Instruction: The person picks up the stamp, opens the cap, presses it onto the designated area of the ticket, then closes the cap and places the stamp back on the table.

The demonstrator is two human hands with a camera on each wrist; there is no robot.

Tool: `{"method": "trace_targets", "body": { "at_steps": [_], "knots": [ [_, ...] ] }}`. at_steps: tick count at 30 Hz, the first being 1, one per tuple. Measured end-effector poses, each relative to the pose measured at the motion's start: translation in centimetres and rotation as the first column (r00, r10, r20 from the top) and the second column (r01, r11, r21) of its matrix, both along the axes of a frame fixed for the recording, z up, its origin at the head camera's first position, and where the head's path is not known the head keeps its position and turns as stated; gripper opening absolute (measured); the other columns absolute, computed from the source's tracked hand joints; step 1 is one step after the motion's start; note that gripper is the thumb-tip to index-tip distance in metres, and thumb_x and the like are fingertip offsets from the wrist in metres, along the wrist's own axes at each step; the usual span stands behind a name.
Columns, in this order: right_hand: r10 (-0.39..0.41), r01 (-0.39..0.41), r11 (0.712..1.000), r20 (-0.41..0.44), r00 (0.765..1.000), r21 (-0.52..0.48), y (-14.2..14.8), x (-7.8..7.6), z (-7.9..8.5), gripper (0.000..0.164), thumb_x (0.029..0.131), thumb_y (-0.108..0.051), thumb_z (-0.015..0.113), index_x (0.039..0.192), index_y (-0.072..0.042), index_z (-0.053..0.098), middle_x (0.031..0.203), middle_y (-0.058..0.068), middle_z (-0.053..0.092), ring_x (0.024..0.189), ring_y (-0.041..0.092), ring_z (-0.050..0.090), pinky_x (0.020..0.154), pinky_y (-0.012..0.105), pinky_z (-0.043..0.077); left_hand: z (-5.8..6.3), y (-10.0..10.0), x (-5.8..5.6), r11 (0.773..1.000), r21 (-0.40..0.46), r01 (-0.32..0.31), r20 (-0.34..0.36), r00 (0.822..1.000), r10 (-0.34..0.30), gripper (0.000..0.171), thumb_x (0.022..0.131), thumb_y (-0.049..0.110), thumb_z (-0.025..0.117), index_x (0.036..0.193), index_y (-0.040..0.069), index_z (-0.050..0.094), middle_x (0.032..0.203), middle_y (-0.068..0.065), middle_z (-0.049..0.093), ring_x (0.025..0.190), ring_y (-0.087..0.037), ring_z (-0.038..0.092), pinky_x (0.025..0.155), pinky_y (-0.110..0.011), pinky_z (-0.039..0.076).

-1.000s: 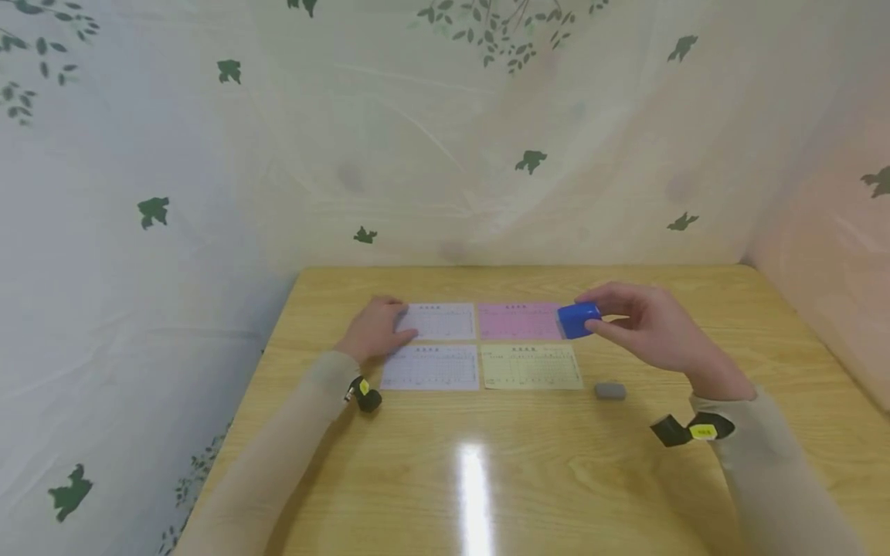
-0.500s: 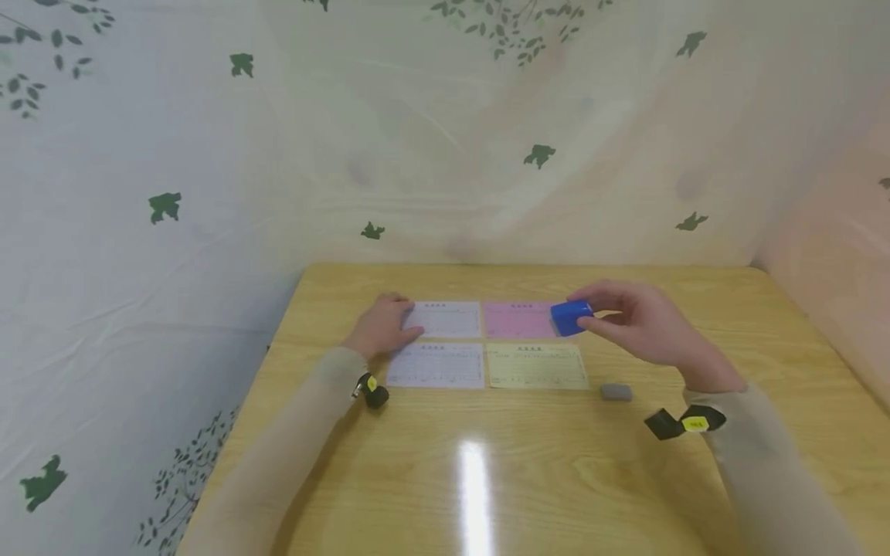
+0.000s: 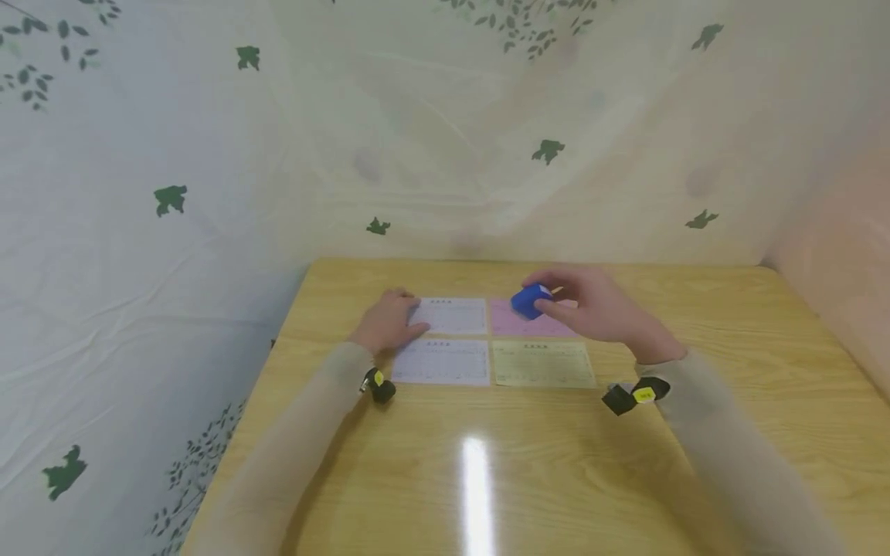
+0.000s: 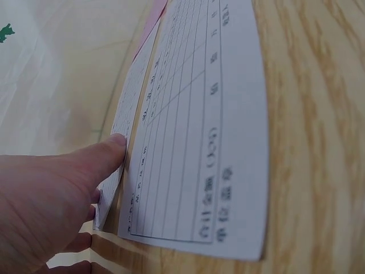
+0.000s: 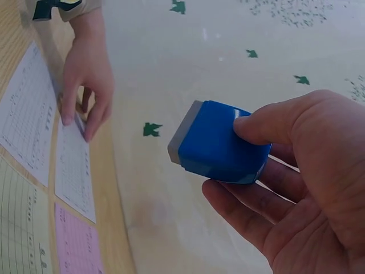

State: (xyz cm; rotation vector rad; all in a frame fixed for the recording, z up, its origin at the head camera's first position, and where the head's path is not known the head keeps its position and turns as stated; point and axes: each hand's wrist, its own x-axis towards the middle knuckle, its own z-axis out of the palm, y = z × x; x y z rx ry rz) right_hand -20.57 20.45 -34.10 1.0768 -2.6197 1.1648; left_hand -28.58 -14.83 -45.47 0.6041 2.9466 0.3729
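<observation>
- A pale yellow wood-grain table (image 3: 549, 479) fills the foreground, a bright streak of glare down its near part; two beige sleeves (image 3: 278, 463) reach across it, a small black camera (image 3: 381, 388) at the left wrist, another (image 3: 629, 397) at the right.
- Nearer row: a white printed paper slip (image 3: 441, 363) on the left, a pale yellow printed paper slip (image 3: 544, 364) beside it; both lie flat.
- Right hand (image 3: 594, 305): thumb and fingers curled in, pinching a rounded blue block (image 5: 219, 142), apparently plastic, with a flat grey end (image 5: 183, 134); the block is raised over the pink printed paper slip (image 3: 531, 328) in the farther row, apart from the paper.
- The block looks light and stiff, its glossy sides perhaps a little slippery; the broad blue faces seem the place to hold, thumb on one, fingers opposite, leaving the grey end free, as here.
- Left hand (image 3: 391, 322): thumb spread well away from the fingers, resting at the left end of the farther white printed paper slip (image 3: 455, 316); it pinches nothing; the paper looks thin, feather-light, easily slid or creased, so flat pressure at an edge should suit it.
- Beyond the table, a whitish sheet-like backdrop (image 3: 452, 170) with dark green bird prints (image 3: 549, 150).
</observation>
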Motion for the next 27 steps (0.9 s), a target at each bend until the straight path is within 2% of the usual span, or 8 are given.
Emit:
{"method": "trace_targets", "body": {
  "at_steps": [6,18,27],
  "knots": [
    [0.019,-0.02,0.999,0.021,1.0,0.032,-2.1,-1.5,-0.7,0.025,0.098,-0.003,0.073,0.123,-0.003,0.073,0.117,0.011,0.078,0.106,0.025,0.075,0.093,0.038,0.066,0.0,0.1,-0.1,1.0,-0.007,-0.009,0.007,1.0,0.009,0.069,0.103,0.049,0.067,0.154,0.005,0.054,0.163,-0.022,0.047,0.151,-0.04,0.045,0.128,-0.055,0.039],
    [0.014,-0.015,0.995,0.009,1.0,0.095,-4.1,-3.1,-1.1,0.026,0.097,-0.002,0.074,0.122,-0.002,0.072,0.117,0.011,0.077,0.108,0.027,0.074,0.094,0.04,0.066,-0.3,0.2,-0.6,1.0,0.007,-0.016,-0.02,1.0,0.017,0.067,0.102,0.048,0.069,0.151,0.005,0.056,0.158,-0.021,0.052,0.146,-0.039,0.05,0.125,-0.055,0.043],
    [-0.038,0.033,0.99,0.034,0.999,0.135,-5.5,-3.9,-2.2,0.037,0.096,-0.002,0.075,0.133,0.0,0.07,0.123,0.017,0.076,0.108,0.031,0.075,0.096,0.044,0.065,-0.1,0.2,-0.5,1.0,0.011,-0.025,-0.009,1.0,0.025,0.066,0.102,0.047,0.069,0.151,0.005,0.057,0.156,-0.02,0.053,0.145,-0.038,0.051,0.125,-0.053,0.043]
  ]
}}
